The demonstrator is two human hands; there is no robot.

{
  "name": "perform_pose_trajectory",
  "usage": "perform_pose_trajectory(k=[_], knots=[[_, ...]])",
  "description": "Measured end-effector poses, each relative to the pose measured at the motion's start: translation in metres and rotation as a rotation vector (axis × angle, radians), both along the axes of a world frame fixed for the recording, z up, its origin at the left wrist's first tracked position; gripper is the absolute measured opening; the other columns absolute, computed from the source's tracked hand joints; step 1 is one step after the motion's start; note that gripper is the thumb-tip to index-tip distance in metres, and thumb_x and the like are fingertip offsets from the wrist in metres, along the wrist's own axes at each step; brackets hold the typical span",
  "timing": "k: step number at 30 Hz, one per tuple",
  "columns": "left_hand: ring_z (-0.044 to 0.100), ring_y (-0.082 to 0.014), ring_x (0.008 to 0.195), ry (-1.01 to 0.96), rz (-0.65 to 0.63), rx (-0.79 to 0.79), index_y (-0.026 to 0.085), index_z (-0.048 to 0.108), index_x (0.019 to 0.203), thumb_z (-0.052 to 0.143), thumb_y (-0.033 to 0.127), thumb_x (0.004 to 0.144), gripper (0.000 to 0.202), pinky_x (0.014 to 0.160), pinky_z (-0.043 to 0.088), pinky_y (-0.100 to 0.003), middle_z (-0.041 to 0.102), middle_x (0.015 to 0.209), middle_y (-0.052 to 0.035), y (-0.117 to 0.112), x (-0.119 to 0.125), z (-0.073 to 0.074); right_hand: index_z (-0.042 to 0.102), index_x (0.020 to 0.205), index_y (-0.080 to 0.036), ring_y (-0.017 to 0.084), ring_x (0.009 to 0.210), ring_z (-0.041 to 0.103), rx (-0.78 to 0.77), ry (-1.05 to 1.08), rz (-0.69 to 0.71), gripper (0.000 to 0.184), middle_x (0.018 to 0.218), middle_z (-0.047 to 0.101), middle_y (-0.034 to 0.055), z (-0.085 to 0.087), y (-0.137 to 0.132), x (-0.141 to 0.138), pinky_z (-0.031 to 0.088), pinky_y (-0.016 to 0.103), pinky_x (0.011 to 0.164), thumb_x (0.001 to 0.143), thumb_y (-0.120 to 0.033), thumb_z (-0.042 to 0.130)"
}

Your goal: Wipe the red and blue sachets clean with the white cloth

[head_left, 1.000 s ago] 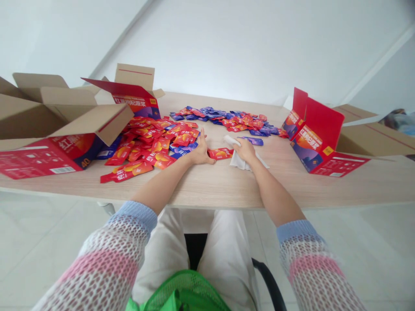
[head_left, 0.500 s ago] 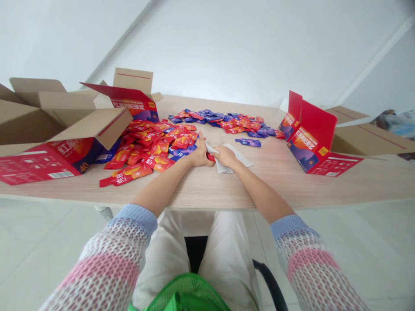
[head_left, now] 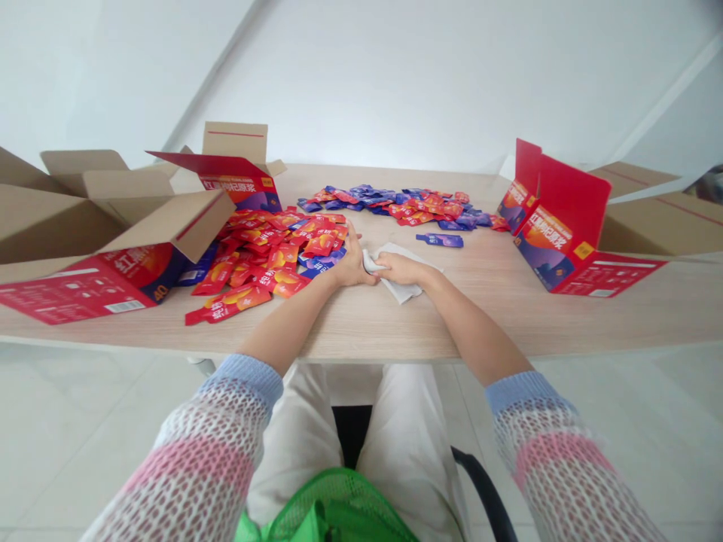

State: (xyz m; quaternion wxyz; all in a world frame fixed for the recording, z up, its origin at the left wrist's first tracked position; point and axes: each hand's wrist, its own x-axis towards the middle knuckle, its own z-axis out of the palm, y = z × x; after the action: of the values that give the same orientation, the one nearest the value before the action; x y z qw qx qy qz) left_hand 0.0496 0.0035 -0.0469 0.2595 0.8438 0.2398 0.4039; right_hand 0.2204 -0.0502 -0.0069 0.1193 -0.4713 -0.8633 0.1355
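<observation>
Table (head_left: 497,324) spreads wide before the seated person. Left of the hands sits a cardboard carton (head_left: 50,218), right of them a second carton (head_left: 649,226), both beside open red boxes (head_left: 84,290): two on the left, one or two on the right, hard to tell, so packing stands within reach. Red sachets (head_left: 265,256) heap beside the left hand (head_left: 353,267); blue-and-red sachets (head_left: 395,203) lie beyond; one blue sachet (head_left: 439,240) sits alone. That hand and the right hand (head_left: 402,269) press together, fingers pinching a bunched white cloth (head_left: 404,287) between them.
</observation>
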Motion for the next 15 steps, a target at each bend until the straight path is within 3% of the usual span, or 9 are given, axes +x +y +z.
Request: perform_pose_trajectory(k=[8,12,15], knots=[[0.019,-0.0405,0.135,0.024,-0.012,-0.029,0.01,-0.034,0.14,0.084,0.033,0.045,0.154,0.108,0.021,-0.053,-0.002,0.148,-0.0288,-0.005,0.001,0.004,0.064,0.074,-0.016,0.012,0.063,0.049,-0.295,0.113,0.072,0.012,0.068,0.059,-0.0028,0.0,0.014,0.011,0.037,0.022,0.061,0.075,-0.026,0.057],[0.026,-0.0399,0.132,0.001,-0.051,-0.04,0.011,-0.034,0.141,0.085,0.032,0.045,0.154,0.106,0.023,-0.052,-0.003,0.148,-0.0293,-0.007,0.0,0.007,0.066,0.077,-0.015,0.011,0.06,0.048,-0.404,0.222,0.009,0.016,0.066,0.059,-0.004,-0.001,0.013,0.017,0.037,0.021,0.059,0.07,-0.029,0.061],[0.034,-0.0361,0.128,-0.013,-0.083,-0.084,0.013,-0.035,0.14,0.084,0.029,0.047,0.152,0.104,0.028,-0.05,0.006,0.148,-0.0275,-0.008,0.001,0.007,0.067,0.077,-0.016,0.011,0.057,0.048,-0.487,0.297,-0.097,0.02,0.063,0.059,-0.0041,0.001,0.007,0.022,0.037,0.021,0.055,0.068,-0.034,0.066]])
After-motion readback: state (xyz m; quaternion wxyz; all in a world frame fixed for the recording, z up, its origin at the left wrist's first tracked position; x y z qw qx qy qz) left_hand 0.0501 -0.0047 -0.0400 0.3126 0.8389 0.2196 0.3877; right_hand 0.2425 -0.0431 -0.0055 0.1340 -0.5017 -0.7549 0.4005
